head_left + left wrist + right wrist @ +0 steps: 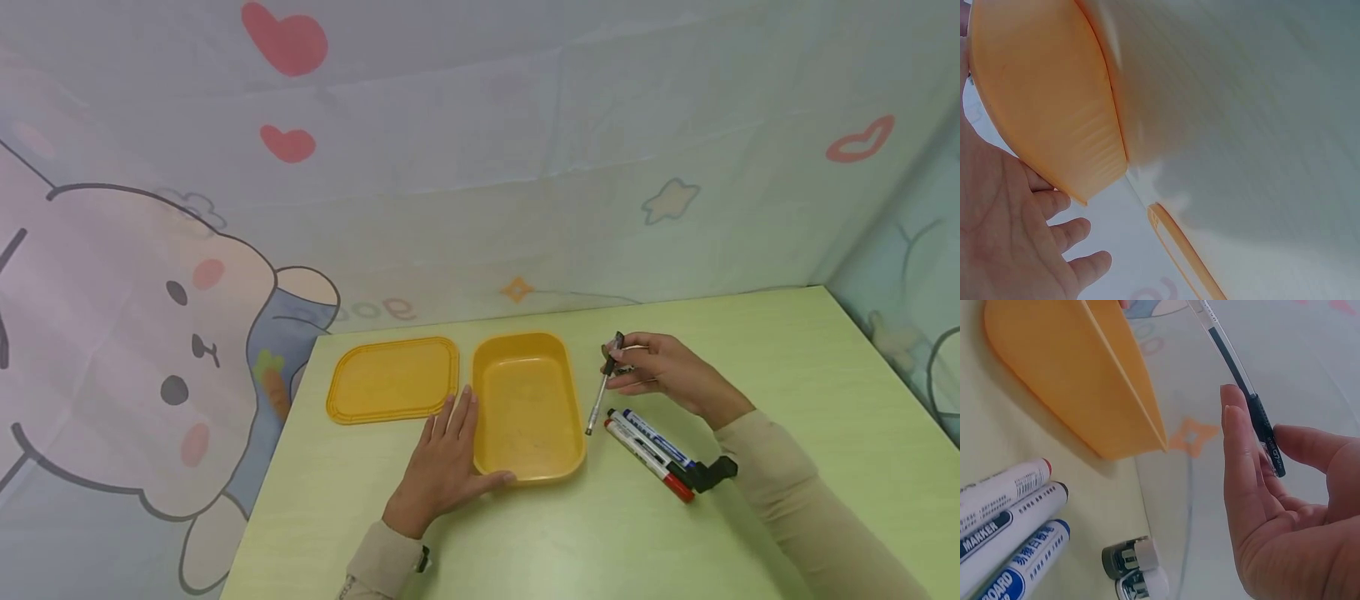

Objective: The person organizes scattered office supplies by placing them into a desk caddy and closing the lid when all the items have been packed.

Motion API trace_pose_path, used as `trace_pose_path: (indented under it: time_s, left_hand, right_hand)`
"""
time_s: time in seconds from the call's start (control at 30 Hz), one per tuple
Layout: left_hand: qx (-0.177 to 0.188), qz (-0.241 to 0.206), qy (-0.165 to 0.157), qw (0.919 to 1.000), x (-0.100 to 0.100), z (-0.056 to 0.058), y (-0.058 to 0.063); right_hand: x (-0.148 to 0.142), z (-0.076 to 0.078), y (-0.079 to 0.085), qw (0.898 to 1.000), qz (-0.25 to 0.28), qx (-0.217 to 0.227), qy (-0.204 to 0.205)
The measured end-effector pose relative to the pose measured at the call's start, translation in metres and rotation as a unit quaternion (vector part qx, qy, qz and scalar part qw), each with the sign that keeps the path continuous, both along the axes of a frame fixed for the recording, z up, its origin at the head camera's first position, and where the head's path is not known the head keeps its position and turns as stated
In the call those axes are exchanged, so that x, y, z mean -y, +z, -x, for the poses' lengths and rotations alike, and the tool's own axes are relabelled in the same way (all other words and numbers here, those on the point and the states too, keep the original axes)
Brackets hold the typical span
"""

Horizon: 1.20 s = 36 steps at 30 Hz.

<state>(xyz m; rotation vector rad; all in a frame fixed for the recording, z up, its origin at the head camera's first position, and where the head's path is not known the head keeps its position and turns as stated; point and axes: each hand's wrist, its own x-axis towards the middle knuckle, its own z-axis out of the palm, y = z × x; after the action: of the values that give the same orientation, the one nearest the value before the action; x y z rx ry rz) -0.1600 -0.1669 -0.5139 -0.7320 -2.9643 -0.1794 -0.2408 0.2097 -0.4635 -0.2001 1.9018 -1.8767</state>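
Observation:
My right hand pinches a clear-barrelled pen by its black-capped end, between thumb and fingers. The pen slants down beside the right wall of a yellow plastic box, which has a bare inside. In the right wrist view the pen shows a dark ink tube. My left hand lies along the box's left side, fingers straight, thumb at the near rim. The left wrist view has these fingers at the box rim.
A flat yellow lid lies left of the box. Right of it, three whiteboard markers lie side by side: red, black and blue. Two small roundish items stand near the right hand. A printed cloth hangs behind the table.

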Motion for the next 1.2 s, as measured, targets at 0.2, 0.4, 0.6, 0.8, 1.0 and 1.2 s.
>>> trace_pose_path:
  time_s: [0.2, 0.4, 0.6, 0.8, 1.0, 1.2]
  left_hand:
    - [0.010, -0.002, 0.003, 0.9999, 0.000, 0.000, 0.000]
    - [0.002, -0.005, 0.000, 1.0000, 0.000, 0.000, 0.000]
    - [0.010, -0.009, 0.004, 0.9999, 0.000, 0.000, 0.001]
    - [0.012, -0.007, 0.007, 0.9999, -0.001, -0.001, 0.002]
    - [0.014, 0.001, 0.009, 0.9999, -0.001, -0.002, 0.004]
    - [0.009, 0.003, 0.008, 0.9999, -0.001, -0.001, 0.004]
  right_hand:
    - [0.010, 0.001, -0.003, 1.000, -0.003, 0.010, 0.009]
    - [0.021, 0.002, -0.006, 1.000, -0.009, 0.013, 0.020]
    - [0.031, 0.002, -0.003, 0.999, -0.008, 0.018, 0.035]
    - [0.040, 0.002, -0.004, 0.999, -0.008, 0.018, 0.050]
    - [0.045, 0.003, -0.008, 0.998, -0.010, 0.017, 0.056]
    - [0.050, 0.003, -0.007, 0.998, -0.008, 0.019, 0.059]
